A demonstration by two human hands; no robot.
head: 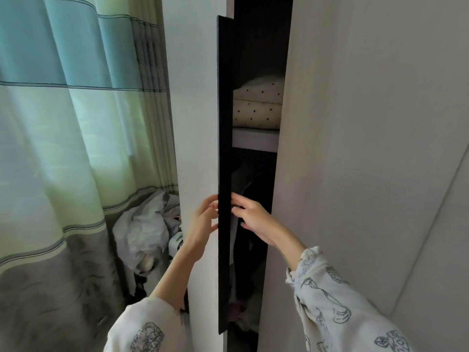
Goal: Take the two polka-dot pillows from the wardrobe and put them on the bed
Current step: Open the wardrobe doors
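Black door edge (pixel 224 174) is standing ajar, the right hand (pixel 251 219) curling its fingers around it, the left hand (pixel 203 222) touching it with relaxed fingers; two polka-dot pillows (pixel 257 105) are lying stacked on the wardrobe shelf (pixel 253 141).

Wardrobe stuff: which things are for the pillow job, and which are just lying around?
For the job:
top polka-dot pillow
lower polka-dot pillow
wardrobe door, with left hand and right hand at its edge
shelf

Just lying about:
curtain
crumpled bag
hanging clothes
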